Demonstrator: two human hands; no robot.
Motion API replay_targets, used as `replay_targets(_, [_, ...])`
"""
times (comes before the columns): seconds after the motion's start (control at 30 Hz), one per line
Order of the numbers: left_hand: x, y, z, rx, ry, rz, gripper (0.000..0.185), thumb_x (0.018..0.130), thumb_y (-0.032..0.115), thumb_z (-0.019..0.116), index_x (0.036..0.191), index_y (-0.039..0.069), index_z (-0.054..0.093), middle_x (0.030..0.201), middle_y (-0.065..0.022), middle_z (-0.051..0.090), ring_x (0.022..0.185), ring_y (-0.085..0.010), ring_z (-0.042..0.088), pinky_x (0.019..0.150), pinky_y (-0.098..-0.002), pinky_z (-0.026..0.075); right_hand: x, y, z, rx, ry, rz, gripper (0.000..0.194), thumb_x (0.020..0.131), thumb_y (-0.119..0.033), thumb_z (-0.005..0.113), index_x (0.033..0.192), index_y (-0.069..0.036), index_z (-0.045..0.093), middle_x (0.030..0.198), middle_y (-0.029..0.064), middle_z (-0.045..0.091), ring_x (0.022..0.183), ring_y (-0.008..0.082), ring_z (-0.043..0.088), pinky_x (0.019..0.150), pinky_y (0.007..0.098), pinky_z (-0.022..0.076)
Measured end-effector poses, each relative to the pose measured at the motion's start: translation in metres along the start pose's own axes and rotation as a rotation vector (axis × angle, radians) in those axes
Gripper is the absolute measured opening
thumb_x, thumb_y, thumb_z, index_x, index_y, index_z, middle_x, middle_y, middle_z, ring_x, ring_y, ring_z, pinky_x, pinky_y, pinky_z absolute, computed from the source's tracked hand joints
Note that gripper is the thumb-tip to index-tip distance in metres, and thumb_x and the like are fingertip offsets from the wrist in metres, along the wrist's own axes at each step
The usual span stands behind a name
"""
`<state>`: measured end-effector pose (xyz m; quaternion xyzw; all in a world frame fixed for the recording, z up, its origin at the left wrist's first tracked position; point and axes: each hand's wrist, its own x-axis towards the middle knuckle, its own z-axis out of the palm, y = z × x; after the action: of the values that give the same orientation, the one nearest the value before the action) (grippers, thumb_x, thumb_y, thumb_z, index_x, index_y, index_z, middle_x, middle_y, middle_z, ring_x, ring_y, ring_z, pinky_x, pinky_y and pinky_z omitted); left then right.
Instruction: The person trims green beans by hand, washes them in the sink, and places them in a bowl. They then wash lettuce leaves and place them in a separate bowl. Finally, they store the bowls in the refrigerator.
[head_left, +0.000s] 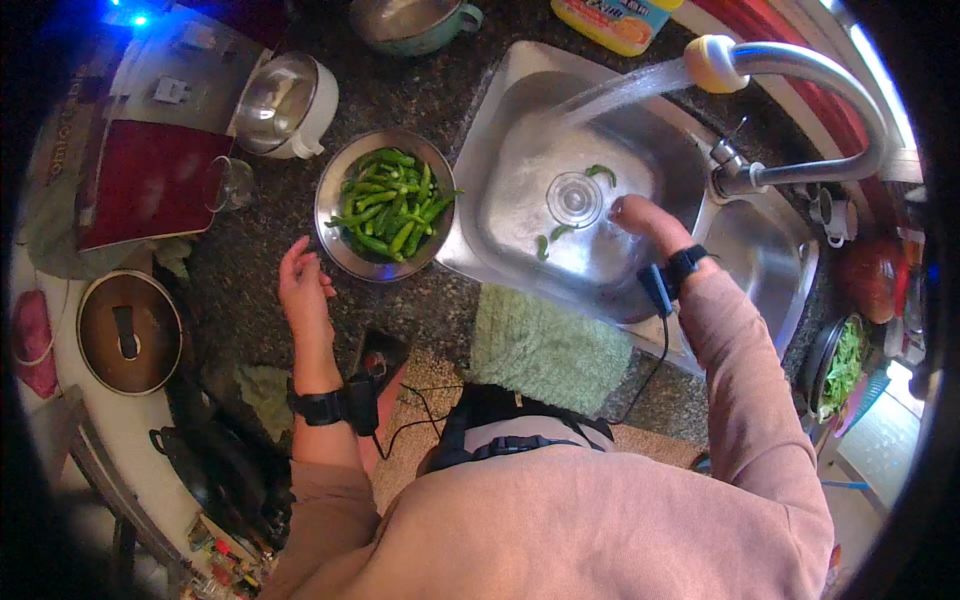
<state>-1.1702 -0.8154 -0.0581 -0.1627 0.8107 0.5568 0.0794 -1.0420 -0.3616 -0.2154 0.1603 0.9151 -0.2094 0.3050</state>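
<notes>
Water runs from the curved faucet (825, 56) into the large stainless steel sink basin (517, 180). My right hand (637, 216) is low in this basin, just right of the drain strainer (574, 199); its fingertips point down and I cannot tell whether they hold anything. A few green peppers (601, 174) lie on the basin floor around the drain. Left of the sink, a round metal bowl (327, 238) holds many green peppers (390, 202). My left hand (306, 277) is just off the bowl's lower left side, empty, with its fingers loosely apart.
A green cloth (551, 345) hangs over the counter's front edge. A white-sided metal pot (319, 105), a drinking glass (234, 184) and a lidded pan (129, 367) stand left. A yellow container (622, 26) is behind the sink; a pan of leafy greens (841, 367) is at right.
</notes>
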Motion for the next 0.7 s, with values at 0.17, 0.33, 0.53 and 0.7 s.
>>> replay_targets(0.17, [0.003, -0.060, 0.002, 0.273, 0.227, 0.327, 0.029, 0.087, 0.006, 0.047, 0.115, 0.009, 0.053, 0.091, -0.0016, 0.048, 0.066, -0.0079, 0.046, 0.055, -0.0209, 0.040, 0.055, 0.003, 0.022, -0.198, 0.804, -0.080, 0.027, 0.079, -0.013, 0.052, 0.105, -0.010, 0.057, 0.101, 0.0160, 0.058, 0.089, 0.0379, 0.057, 0.078, 0.0424, 0.0468])
replay_targets(0.33, [-0.006, -0.083, -0.002, 0.509, 0.265, 0.467, 0.030, 0.085, 0.005, 0.047, 0.114, 0.009, 0.053, 0.097, -0.0056, 0.046, 0.077, -0.0145, 0.048, 0.069, -0.0273, 0.042, 0.079, -0.003, 0.028, -0.063, 0.392, -0.005, 0.019, 0.076, -0.008, 0.050, 0.095, -0.007, 0.056, 0.102, 0.0145, 0.055, 0.094, 0.0381, 0.053, 0.079, 0.0408, 0.0468])
replay_targets(0.53, [-0.010, -0.082, 0.005, 0.593, 0.243, 0.540, 0.033, 0.082, 0.002, 0.048, 0.115, 0.008, 0.051, 0.099, -0.0079, 0.046, 0.073, -0.0165, 0.047, 0.066, -0.0279, 0.042, 0.052, -0.024, 0.043, 0.229, 0.162, -0.637, 0.021, 0.074, -0.008, 0.049, 0.094, -0.004, 0.057, 0.096, 0.0200, 0.058, 0.094, 0.0361, 0.054, 0.079, 0.0433, 0.0437])
replay_targets(0.7, [-0.010, -0.080, 0.005, 0.596, 0.236, 0.508, 0.036, 0.079, 0.001, 0.050, 0.115, 0.007, 0.050, 0.100, -0.0081, 0.046, 0.072, -0.0169, 0.045, 0.066, -0.0290, 0.041, 0.014, -0.073, 0.087, 0.110, -0.228, -0.533, 0.038, 0.080, -0.034, 0.058, 0.106, -0.008, 0.054, 0.108, 0.0203, 0.052, 0.101, 0.0369, 0.051, 0.086, 0.0433, 0.0405])
